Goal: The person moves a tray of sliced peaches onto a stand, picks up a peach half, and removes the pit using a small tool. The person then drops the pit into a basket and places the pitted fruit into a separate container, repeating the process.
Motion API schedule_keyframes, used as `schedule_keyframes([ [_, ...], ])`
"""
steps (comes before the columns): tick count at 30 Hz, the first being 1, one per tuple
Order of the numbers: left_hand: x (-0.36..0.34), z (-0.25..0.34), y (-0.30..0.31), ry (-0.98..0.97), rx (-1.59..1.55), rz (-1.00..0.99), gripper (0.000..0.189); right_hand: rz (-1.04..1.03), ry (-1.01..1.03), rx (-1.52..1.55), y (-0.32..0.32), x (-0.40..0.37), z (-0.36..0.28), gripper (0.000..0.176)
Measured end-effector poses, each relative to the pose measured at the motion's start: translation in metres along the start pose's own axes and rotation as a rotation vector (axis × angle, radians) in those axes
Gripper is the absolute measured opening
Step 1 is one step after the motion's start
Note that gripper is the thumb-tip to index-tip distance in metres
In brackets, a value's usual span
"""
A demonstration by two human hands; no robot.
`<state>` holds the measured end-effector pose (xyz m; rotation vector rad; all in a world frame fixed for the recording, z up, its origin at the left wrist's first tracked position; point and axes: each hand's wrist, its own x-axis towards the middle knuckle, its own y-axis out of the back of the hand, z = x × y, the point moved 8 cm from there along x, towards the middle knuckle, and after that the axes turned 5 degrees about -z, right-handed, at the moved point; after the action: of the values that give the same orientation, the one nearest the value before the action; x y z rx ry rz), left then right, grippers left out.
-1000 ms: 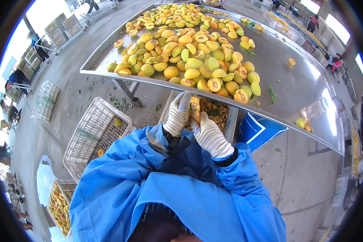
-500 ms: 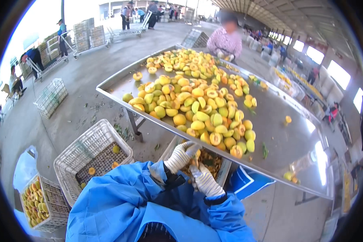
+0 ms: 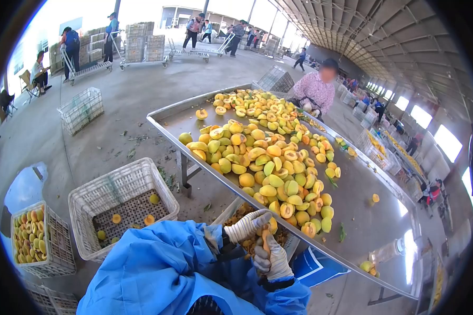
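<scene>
My left hand (image 3: 248,226), in a white knitted glove with grey fingertips, is closed on a yellow-orange peach (image 3: 273,226) beside the metal table's near edge. Just below it my right hand (image 3: 274,258), gloved the same way, has its fingers curled round a narrow orange-brown thing (image 3: 266,242) that is too small to name. Both hands are over a crate of brownish-orange scraps (image 3: 242,211), partly hidden by my hands and sleeves. A large heap of whole and halved peaches (image 3: 270,157) lies on the table (image 3: 362,210).
At my left stands a white plastic crate (image 3: 123,181) with a few peaches, next to a fuller peach crate (image 3: 52,247). A blue container (image 3: 318,266) sits under the table. Across the table is another person (image 3: 316,92). Carts (image 3: 92,71) and workers are farther back.
My view has tilted up and shifted. My left hand stays on the peach, while my right hand has turned and now sits lower beside it with fingers curled.
</scene>
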<state>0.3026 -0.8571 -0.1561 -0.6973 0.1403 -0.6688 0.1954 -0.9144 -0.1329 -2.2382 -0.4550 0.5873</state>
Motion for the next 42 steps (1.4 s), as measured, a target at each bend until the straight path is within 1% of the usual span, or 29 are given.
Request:
schedule_keyframes([
  [2,-0.002,0.008,-0.007,0.013,0.056,-0.018,0.049,-0.082,-0.021,0.105,-0.003,0.0,0.002,0.038],
  [6,-0.009,0.013,-0.023,-0.028,-0.007,-0.056,0.049,-0.209,-0.046,0.269,-0.012,0.001,0.003,0.038],
  [9,-0.013,0.023,-0.033,-0.075,0.021,-0.06,0.05,-0.256,-0.048,0.306,-0.013,0.001,0.002,0.038],
  [12,-0.006,0.02,-0.029,-0.09,0.096,-0.079,0.051,-0.31,-0.045,0.296,-0.022,0.001,-0.006,0.039],
  [14,-0.013,0.029,-0.05,-0.039,-0.067,-0.142,0.051,-0.299,-0.029,0.29,-0.018,-0.005,-0.005,0.039],
  [15,-0.018,0.027,-0.058,0.05,-0.155,-0.119,0.053,-0.284,-0.018,0.273,-0.016,-0.006,-0.006,0.039],
  [16,-0.011,0.023,-0.057,0.058,-0.185,-0.195,0.06,-0.276,-0.013,0.19,-0.021,-0.011,-0.008,0.039],
  [17,-0.009,0.018,-0.06,0.148,-0.318,-0.108,0.059,-0.286,-0.01,0.085,-0.029,-0.016,-0.013,0.04],
  [18,-0.005,0.011,-0.052,0.147,-0.276,-0.106,0.06,-0.234,0.0,0.052,-0.028,-0.021,-0.017,0.039],
  [19,-0.007,0.019,-0.055,0.063,-0.234,-0.079,0.06,-0.195,0.014,0.01,-0.031,-0.022,-0.022,0.039],
  [21,-0.009,0.03,-0.062,0.029,-0.275,-0.09,0.061,-0.097,0.054,-0.09,-0.034,-0.03,-0.03,0.039],
  [23,-0.013,0.045,-0.065,-0.003,-0.173,-0.059,0.06,0.036,0.09,-0.203,-0.026,-0.05,-0.039,0.04],
  [24,-0.015,0.05,-0.063,-0.018,-0.124,-0.042,0.059,0.044,0.075,-0.272,-0.016,-0.056,-0.044,0.046],
  [26,-0.009,0.053,-0.04,-0.131,0.18,0.001,0.056,0.323,0.403,-1.225,0.021,-0.054,-0.07,0.05],
  [27,-0.007,0.054,-0.026,-0.188,0.336,0.023,0.055,0.46,0.573,-1.699,0.018,-0.056,-0.075,0.053],
  [28,-0.012,0.06,-0.014,-0.242,0.517,0.056,0.049,0.61,0.245,-1.854,0.009,-0.061,-0.075,0.053],
  [31,-0.046,0.091,0.024,-0.265,1.157,0.152,0.039,0.557,0.273,-1.739,0.017,-0.071,-0.066,0.045],
  [32,-0.063,0.111,0.029,-0.148,1.492,0.266,0.035,0.567,0.297,-1.783,0.01,-0.076,-0.064,0.044],
  [33,-0.081,0.133,0.035,-0.014,1.821,0.383,0.032,0.561,0.278,-1.776,0.01,-0.077,-0.062,0.044],
  [35,-0.102,0.145,0.087,0.113,2.014,0.467,0.032,0.555,0.235,-1.752,0.013,-0.076,-0.056,0.045],
  [36,-0.106,0.155,0.086,0.18,2.172,0.533,0.037,0.573,0.214,-1.833,0.01,-0.073,-0.054,0.048],
  [39,-0.075,0.16,0.076,-0.156,1.989,0.403,0.038,0.591,0.181,-2.028,0.021,-0.057,-0.043,0.051],
  [40,-0.052,0.155,0.072,-0.221,1.941,0.349,0.039,0.608,0.162,-2.045,0.017,-0.055,-0.043,0.055],
  [41,-0.035,0.153,0.057,-0.25,1.743,0.287,0.04,0.614,0.132,-2.008,0.022,-0.051,-0.043,0.061],
  [42,-0.01,0.147,0.05,-0.146,1.642,0.312,0.035,0.646,0.16,-1.994,0.025,-0.05,-0.044,0.065],
])
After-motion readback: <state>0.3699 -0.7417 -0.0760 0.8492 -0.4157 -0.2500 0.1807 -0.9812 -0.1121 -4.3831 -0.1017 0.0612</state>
